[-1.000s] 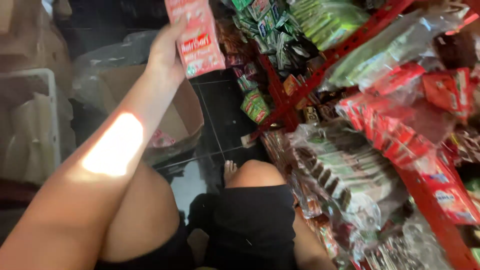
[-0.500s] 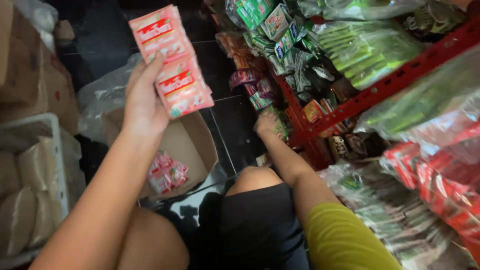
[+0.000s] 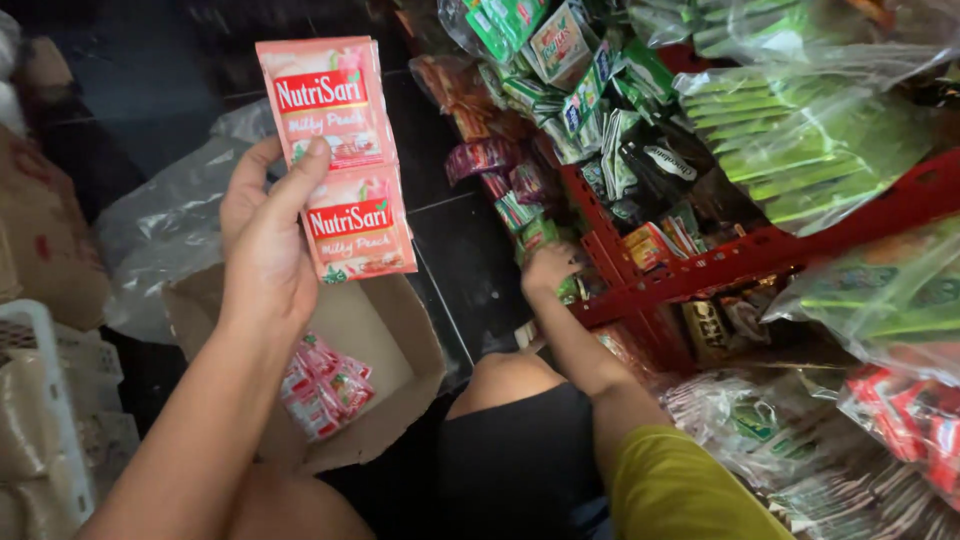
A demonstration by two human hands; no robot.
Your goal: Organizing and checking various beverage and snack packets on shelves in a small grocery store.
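Shelving [image 3: 760,250], red and packed with sachets, lies right of both hands. Cardboard box [image 3: 390,340] sits open directly below the left hand [image 3: 265,240], which pinches a pink sachet strip [image 3: 340,160], long axis upright, above the thumb. Right hand [image 3: 550,268], nearer the shelving, closes on sachets there; what it grips cannot be told.

A small shop: a red metal shelf rack [image 3: 760,250] crammed with hanging sachet strips [image 3: 560,60] and bagged packets [image 3: 810,130].
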